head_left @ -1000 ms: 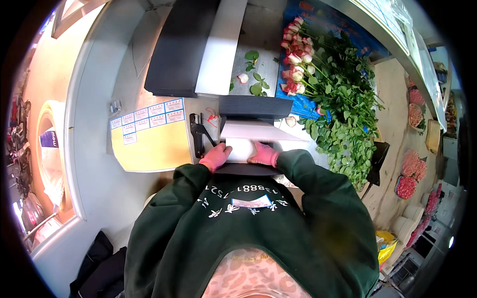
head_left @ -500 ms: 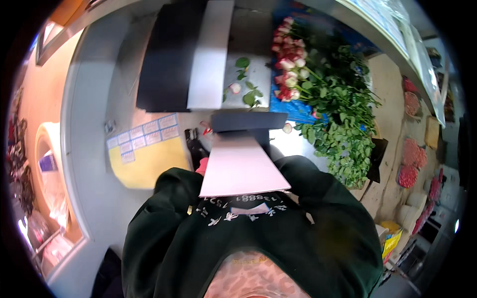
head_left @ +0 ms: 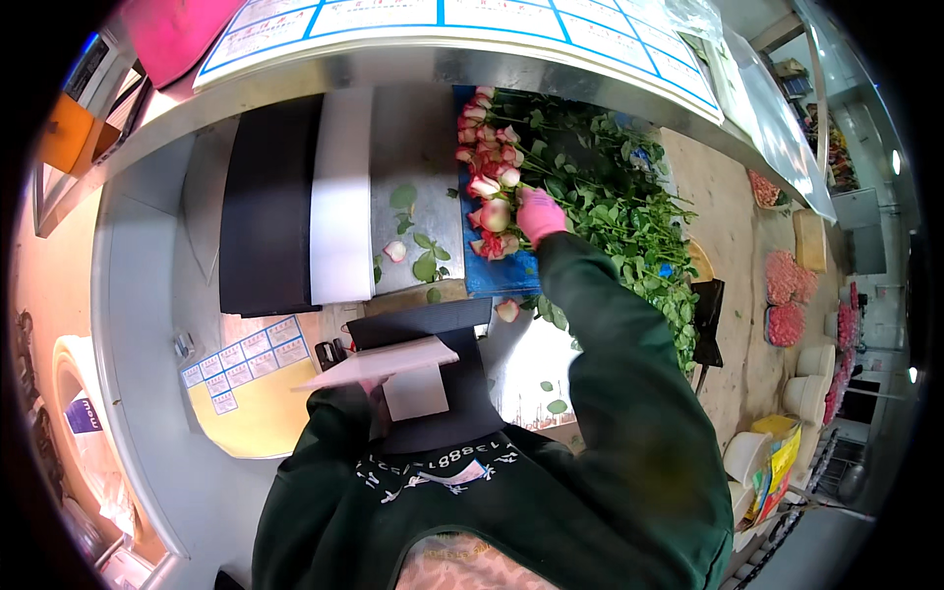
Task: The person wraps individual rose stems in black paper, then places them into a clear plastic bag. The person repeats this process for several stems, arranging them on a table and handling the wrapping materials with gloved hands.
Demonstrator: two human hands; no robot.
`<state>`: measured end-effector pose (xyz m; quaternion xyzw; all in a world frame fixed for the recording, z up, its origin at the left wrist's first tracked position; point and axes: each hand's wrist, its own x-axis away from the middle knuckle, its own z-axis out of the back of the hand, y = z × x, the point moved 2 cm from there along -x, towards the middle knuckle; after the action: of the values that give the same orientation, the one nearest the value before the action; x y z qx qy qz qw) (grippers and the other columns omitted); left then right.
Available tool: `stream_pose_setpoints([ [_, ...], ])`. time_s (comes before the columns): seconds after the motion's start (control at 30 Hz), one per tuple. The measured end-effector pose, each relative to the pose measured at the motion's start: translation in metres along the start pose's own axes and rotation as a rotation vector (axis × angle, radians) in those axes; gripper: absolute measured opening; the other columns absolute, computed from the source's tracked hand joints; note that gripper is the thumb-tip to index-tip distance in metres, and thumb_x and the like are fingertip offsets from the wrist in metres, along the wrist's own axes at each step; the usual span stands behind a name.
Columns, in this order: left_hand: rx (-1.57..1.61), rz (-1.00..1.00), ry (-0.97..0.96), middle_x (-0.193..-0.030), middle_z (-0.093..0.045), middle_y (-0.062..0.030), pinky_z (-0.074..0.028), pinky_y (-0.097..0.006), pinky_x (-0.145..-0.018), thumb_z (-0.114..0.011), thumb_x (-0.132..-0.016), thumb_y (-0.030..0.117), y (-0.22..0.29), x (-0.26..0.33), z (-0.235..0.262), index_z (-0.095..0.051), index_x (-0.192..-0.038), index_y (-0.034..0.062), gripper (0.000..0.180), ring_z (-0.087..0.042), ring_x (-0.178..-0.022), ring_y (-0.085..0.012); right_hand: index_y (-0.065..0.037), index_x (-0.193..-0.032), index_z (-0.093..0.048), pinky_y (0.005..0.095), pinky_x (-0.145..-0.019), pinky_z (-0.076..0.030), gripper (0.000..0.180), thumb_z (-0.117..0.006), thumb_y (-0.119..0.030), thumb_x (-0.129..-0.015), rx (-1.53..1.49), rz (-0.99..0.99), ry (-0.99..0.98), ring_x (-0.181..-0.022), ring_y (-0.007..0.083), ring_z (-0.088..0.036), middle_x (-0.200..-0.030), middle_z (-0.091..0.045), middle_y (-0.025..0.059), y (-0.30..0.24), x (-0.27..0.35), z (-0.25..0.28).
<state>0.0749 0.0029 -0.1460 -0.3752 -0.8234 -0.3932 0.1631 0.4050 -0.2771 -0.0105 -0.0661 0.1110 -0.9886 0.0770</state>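
The right hand (head_left: 540, 214), in a pink glove, is stretched far forward with the arm almost straight and rests on the pink roses (head_left: 489, 187), which lie in a bunch on the worktop (head_left: 413, 138). I cannot tell if its fingers are closed. The left hand (head_left: 369, 388) stays close to the body, mostly hidden, holding a white sheet (head_left: 379, 362) flat above a black sheet (head_left: 462, 393).

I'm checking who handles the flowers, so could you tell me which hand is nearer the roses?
Right. The right hand rests on the roses; the left hand, mostly hidden under white sheets, is near the body, well away from them.
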Motion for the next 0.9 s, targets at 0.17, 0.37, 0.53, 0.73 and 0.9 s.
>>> stream_pose_setpoints([
  [0.17, -0.062, 0.006, 0.046, -0.140, -0.051, -0.0164, -0.037, -0.039, -0.112, -0.052, -0.101, 0.028, 0.008, 0.030, -0.013, -0.047, -0.139, -0.0010, 0.048, -0.048, -0.131, -0.0255, -0.010, -0.112, -0.057, 0.0450, -0.084, -0.051, 0.036, -0.065, -0.032, -0.085, -0.078, 0.087, -0.012, -0.102, 0.0360, -0.063, -0.106, -0.066, 0.0176, -0.037, 0.018, 0.027],
  [0.37, -0.079, -0.017, 0.037, -0.141, -0.049, -0.0171, -0.036, -0.039, -0.112, -0.049, -0.102, 0.030, 0.012, 0.032, -0.021, -0.045, -0.140, -0.0011, 0.050, -0.046, -0.133, -0.0260, -0.004, -0.123, -0.060, 0.0293, -0.076, -0.052, 0.035, -0.065, -0.010, -0.090, -0.803, -0.045, 0.613, -0.092, 0.0182, -0.065, -0.103, -0.066, 0.0062, 0.028, 0.155, 0.228],
  [0.53, -0.067, -0.081, 0.019, -0.143, -0.048, -0.0177, -0.035, -0.038, -0.113, -0.047, -0.103, 0.032, 0.025, 0.020, -0.019, -0.044, -0.141, -0.0012, 0.051, -0.045, -0.135, -0.0264, -0.002, -0.113, -0.059, 0.0386, -0.076, -0.054, 0.025, -0.059, -0.011, -0.090, -0.334, 0.451, 0.174, -0.091, 0.0300, -0.064, -0.103, -0.064, 0.0157, -0.025, 0.257, 0.255],
  [0.73, -0.180, -0.029, 0.089, -0.136, -0.055, -0.0127, -0.042, -0.038, -0.107, -0.054, -0.099, 0.028, 0.051, 0.022, -0.049, -0.052, -0.134, 0.0006, 0.044, -0.051, -0.128, -0.0247, -0.007, -0.098, -0.064, 0.0428, -0.073, -0.052, 0.023, -0.057, -0.026, -0.087, -0.280, 0.667, -1.005, -0.080, 0.0337, -0.066, -0.083, -0.068, 0.0143, -0.120, 0.264, -0.024],
  [0.9, -0.620, -0.085, 0.116, -0.125, -0.061, -0.0094, -0.045, -0.032, -0.097, -0.056, -0.096, 0.038, 0.029, 0.068, -0.035, -0.061, -0.126, 0.0042, 0.046, -0.056, -0.116, -0.0176, -0.006, -0.102, -0.065, 0.0448, -0.078, -0.052, 0.030, -0.056, -0.029, -0.086, -0.126, 0.681, -1.141, -0.089, 0.0345, -0.067, -0.090, -0.069, 0.0171, -0.127, 0.287, -0.112],
])
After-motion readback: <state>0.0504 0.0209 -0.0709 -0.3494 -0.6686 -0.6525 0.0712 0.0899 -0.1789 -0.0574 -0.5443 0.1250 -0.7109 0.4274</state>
